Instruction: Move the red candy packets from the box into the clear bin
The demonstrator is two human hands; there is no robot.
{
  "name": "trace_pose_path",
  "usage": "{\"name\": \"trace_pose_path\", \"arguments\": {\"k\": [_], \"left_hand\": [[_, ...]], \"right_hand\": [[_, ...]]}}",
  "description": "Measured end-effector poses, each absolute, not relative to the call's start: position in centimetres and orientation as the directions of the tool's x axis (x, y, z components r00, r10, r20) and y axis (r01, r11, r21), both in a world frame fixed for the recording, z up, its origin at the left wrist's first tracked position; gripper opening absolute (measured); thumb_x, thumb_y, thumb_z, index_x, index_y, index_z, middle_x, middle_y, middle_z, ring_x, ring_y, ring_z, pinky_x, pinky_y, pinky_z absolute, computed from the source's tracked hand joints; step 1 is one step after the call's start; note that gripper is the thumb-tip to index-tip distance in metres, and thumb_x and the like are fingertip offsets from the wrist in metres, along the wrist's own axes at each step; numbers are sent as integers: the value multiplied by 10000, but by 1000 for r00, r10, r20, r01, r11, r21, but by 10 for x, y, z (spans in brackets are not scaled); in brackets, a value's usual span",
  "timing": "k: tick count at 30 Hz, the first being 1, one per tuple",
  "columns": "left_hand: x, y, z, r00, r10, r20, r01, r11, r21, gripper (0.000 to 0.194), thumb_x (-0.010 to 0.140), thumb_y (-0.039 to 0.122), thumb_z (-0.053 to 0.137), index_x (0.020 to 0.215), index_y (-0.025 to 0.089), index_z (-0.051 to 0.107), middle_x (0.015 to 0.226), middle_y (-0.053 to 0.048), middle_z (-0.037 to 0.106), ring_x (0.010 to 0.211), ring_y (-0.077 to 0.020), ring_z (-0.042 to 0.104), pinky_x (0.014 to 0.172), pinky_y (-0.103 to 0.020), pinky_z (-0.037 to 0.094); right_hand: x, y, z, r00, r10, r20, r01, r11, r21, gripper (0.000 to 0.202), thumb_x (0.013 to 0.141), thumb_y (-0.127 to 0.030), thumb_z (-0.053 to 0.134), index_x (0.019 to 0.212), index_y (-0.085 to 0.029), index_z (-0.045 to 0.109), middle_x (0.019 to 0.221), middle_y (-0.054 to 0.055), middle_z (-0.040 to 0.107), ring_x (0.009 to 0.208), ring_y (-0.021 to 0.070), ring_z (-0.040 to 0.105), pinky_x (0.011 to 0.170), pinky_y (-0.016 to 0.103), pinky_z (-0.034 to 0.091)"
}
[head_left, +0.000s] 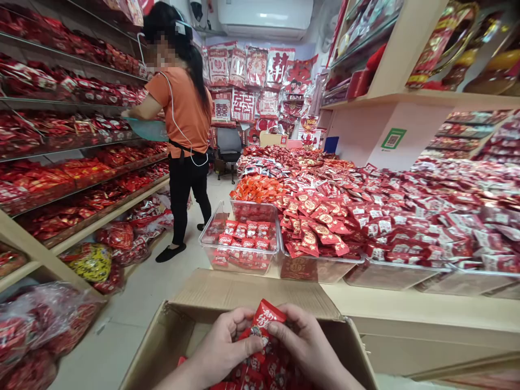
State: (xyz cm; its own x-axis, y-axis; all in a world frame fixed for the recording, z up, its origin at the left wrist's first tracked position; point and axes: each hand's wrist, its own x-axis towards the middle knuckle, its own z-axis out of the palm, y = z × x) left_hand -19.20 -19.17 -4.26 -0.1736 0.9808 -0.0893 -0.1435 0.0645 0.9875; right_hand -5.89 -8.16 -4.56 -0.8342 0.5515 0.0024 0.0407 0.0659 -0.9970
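Both my hands meet over an open cardboard box (pixel 166 336), pinching a small red candy packet (pixel 266 317) with white lettering. My left hand (pixel 227 341) grips its left side, thumb across the front. On the other side my right hand (pixel 304 336) holds it between thumb and fingers. Inside the box, below my hands, lie more red packets (pixel 254 376), partly hidden by my wrists. Just beyond the box stands a clear plastic bin (pixel 239 253) with similar red packets laid in rows.
More clear bins (pixel 390 276) heaped with red packets line the display counter (pixel 406 311) to the right. At left, a person in an orange shirt (pixel 184 111) stands by shelves (pixel 77 146) of red packets, holding a teal basket (pixel 148 130). Bagged goods (pixel 44 330) sit along the floor.
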Motion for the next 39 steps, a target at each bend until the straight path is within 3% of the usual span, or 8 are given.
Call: {"name": "trace_pose_path", "arguments": {"k": [10, 15, 20, 23, 29, 34, 36, 39], "left_hand": [[-190, -192, -45, -164, 980, -109, -219, 72, 973, 341, 718, 233, 620, 1030, 121, 540, 968, -99, 641, 868, -205, 593, 763, -317, 451], [-187, -191, -46, -206, 975, -81, -260, 25, 965, 337, 720, 226, 618, 1030, 126, 533, 966, -100, 638, 869, -196, 589, 786, -320, 435], [-188, -195, -43, -176, 982, -66, -269, 16, 963, 378, 704, 265, 634, 1039, 137, 516, 968, -97, 625, 874, -189, 576, 780, -307, 426], [-191, -199, -41, -189, 981, -49, -305, -11, 952, 454, 701, 352, 620, 1087, 164, 469, 956, -79, 611, 811, -162, 582, 753, -289, 427], [-193, -199, -52, -308, 940, -145, -194, 88, 977, 314, 733, 358, 571, 955, 143, 521, 806, -56, 615, 657, -118, 560, 626, -233, 412], [-190, -199, -68, -307, 920, -243, -4, 254, 967, 252, 691, 311, 587, 892, 159, 598, 724, -18, 617, 596, -108, 525, 539, -196, 376], [-190, -200, -75, -235, 941, -244, 56, 264, 963, 228, 689, 299, 588, 880, 179, 614, 706, -7, 622, 588, -113, 534, 525, -197, 381], [-191, -204, -82, -133, 984, -116, 149, 136, 979, 194, 760, 314, 539, 905, 199, 599, 819, -22, 617, 697, -136, 561, 598, -236, 441]], "right_hand": [[-59, -81, -51, -826, 562, -43, 59, 11, -998, 272, 755, -431, 514, 735, -163, 558, 574, -19, 534, 521, 101, 472, 489, 204, 362], [-63, -86, -50, -879, 475, -26, -52, -151, -987, 235, 705, -357, 606, 845, -197, 506, 776, 17, 592, 744, 156, 556, 673, 267, 435], [-58, -93, -48, -863, 505, -38, -58, -174, -983, 227, 716, -329, 605, 837, -184, 480, 799, 33, 599, 745, 151, 558, 679, 277, 439], [-59, -86, -23, -832, 554, -12, -53, -102, -993, 227, 716, -325, 604, 847, -185, 481, 788, 34, 609, 715, 144, 567, 647, 260, 448], [-140, -28, 52, -690, 670, 272, -71, 312, -947, 276, 670, -329, 630, 844, -176, 480, 698, 3, 573, 609, 123, 547, 521, 223, 426], [-252, 7, 40, -739, 642, -205, 341, 94, -935, 96, 737, -186, 577, 774, -126, 513, 608, -1, 551, 517, 99, 525, 474, 229, 451], [-283, 11, 24, -723, 617, -311, 458, 91, -884, 95, 779, -195, 538, 792, -101, 536, 640, 5, 556, 527, 91, 525, 483, 233, 462], [-310, 13, 2, -695, 608, -385, 568, 136, -811, 170, 828, -249, 480, 914, -113, 536, 797, 13, 570, 625, 87, 547, 543, 238, 479]]}}
